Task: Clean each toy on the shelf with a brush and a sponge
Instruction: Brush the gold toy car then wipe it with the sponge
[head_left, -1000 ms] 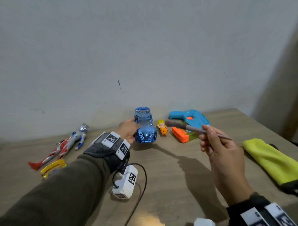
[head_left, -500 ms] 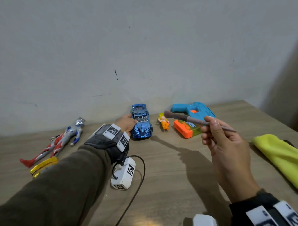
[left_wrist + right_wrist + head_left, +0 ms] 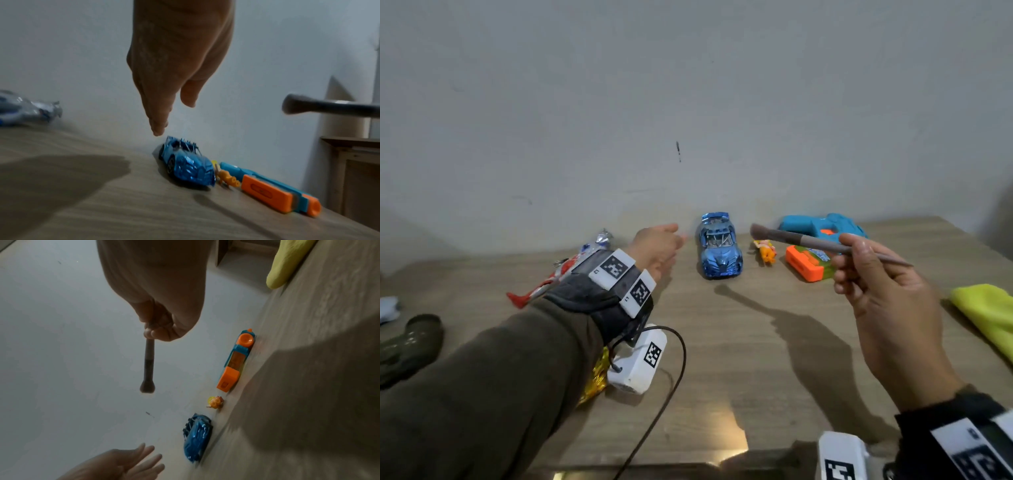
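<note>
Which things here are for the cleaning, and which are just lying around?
For the cleaning:
brush, held by the right hand
blue toy car
hero figure
small orange figure
toy water gun

Just lying around:
yellow cloth
gold foil wrapper

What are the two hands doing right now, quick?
Left hand: open, fingers straight, holding nothing, beside the shiny blue toy car.
Right hand: holding the thin grey brush.

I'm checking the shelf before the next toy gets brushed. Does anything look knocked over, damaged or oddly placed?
Nothing looks damaged or spilled. The blue car sits on its wheels by the wall, the small orange figure and the water gun beside it. The hero figure lies flat, and something gold and crinkled lies half hidden under the left sleeve.
</note>
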`<state>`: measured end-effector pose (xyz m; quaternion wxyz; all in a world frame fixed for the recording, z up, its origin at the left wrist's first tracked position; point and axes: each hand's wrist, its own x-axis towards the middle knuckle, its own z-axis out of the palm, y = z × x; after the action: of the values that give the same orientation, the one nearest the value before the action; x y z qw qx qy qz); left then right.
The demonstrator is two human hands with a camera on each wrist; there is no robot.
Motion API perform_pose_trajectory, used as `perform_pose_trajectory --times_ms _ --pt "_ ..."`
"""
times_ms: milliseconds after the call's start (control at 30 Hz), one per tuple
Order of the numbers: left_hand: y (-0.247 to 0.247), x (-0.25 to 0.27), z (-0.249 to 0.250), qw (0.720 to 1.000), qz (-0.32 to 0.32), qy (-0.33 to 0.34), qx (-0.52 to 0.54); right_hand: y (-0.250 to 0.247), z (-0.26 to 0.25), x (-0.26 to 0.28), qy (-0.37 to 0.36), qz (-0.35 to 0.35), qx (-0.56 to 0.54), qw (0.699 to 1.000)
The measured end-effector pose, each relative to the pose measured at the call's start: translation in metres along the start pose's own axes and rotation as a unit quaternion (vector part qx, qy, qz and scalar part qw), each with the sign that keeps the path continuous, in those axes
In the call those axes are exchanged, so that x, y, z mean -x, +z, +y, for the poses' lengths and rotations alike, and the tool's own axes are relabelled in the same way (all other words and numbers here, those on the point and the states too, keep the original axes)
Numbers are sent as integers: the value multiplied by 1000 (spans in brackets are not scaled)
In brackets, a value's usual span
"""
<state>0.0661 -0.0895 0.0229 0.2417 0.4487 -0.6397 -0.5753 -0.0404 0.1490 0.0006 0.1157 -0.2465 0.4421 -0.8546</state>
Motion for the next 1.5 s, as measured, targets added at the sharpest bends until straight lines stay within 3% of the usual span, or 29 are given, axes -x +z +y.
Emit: perform_pose_trajectory --times_ms 167,367,500,567,667,800,1000,1367,1500 --pt "-67 57 -13 999 14 30 18 13 2 32 27 -57 20 998" --pt "-135 109 -58 990 135 43 19 34 9 67 69 -100 39 992" --pt "-158 126 -86 983 181 -1 -14 60 16 90 93 -124 41 987" --pt "-159 128 -93 985 167 -34 -14 71 19 100 95 -144 46 984" --pt "-148 128 -93 986 120 -85 74 78 23 109 99 -161 50 981" --pt "-146 112 -100 989 122 -70 44 84 31 115 100 -162 57 980" --pt "-152 89 -105 985 124 -98 65 80 32 112 107 -155 75 979" --pt "-126 117 -100 984 75 -57 150 78 19 105 94 -149 84 981" --pt "-109 148 -96 982 35 -3 186 74 -1 97 62 -146 45 986"
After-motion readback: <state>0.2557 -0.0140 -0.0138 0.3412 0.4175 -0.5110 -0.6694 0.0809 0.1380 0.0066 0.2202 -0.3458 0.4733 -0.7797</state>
